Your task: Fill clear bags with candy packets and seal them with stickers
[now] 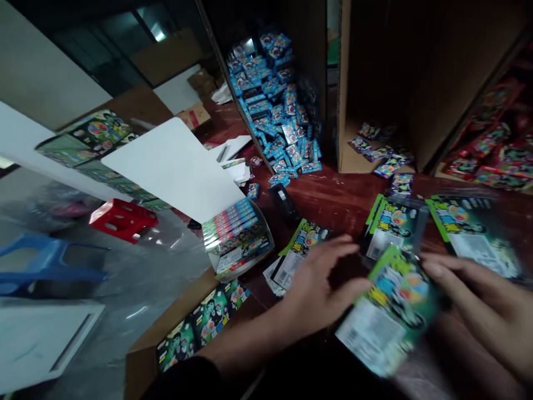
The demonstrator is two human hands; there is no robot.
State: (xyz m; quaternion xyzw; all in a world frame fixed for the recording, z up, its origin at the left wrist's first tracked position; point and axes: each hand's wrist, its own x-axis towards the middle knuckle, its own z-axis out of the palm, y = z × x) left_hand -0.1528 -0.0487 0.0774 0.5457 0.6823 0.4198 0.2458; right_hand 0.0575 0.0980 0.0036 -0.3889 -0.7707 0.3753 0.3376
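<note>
My left hand (320, 283) and my right hand (478, 300) hold a green card packet (391, 308) between them above the dark red table (333, 194). The packet is tilted and blurred. My left fingers curl onto its left edge; my right thumb lies along its right side. Just behind it stands another green packet (393, 225), with a larger one (470, 230) to its right and one lying flat (300, 250) to the left of my left hand.
A cardboard box (291, 33) on its side spills several small blue packets (278, 111). A second box (353, 83) holds a few more. A black tape dispenser (283, 203), a packet stack (233, 228), a white board (175, 166), a red stool (122, 219) and a blue stool (45, 264) are around.
</note>
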